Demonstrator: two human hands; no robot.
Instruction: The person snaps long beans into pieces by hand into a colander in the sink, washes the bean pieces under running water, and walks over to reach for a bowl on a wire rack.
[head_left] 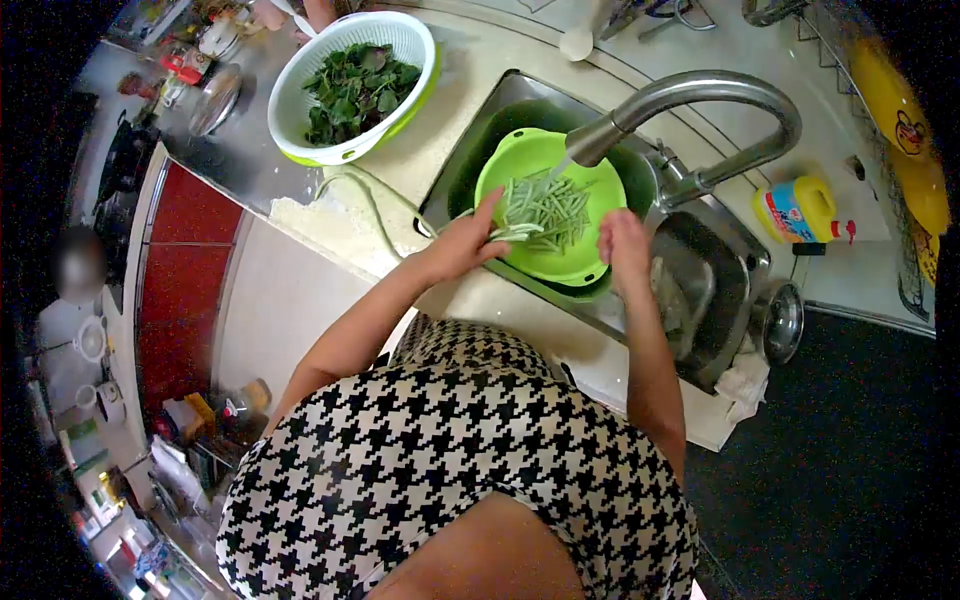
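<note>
Water runs from the curved metal faucet onto cut green beans in a bright green basin, which sits in the left bowl of the sink. At the basin's left rim, my left hand is closed around a bundle of long beans; other long strands trail to the left over the counter edge. My right hand is at the basin's right rim with its fingers curled together. What it holds, if anything, is too small to make out.
On the counter to the left stands a white basket of dark leafy greens. A yellow bottle is right of the faucet. The right sink bowl holds something translucent. A metal bowl and a white cloth are beside it.
</note>
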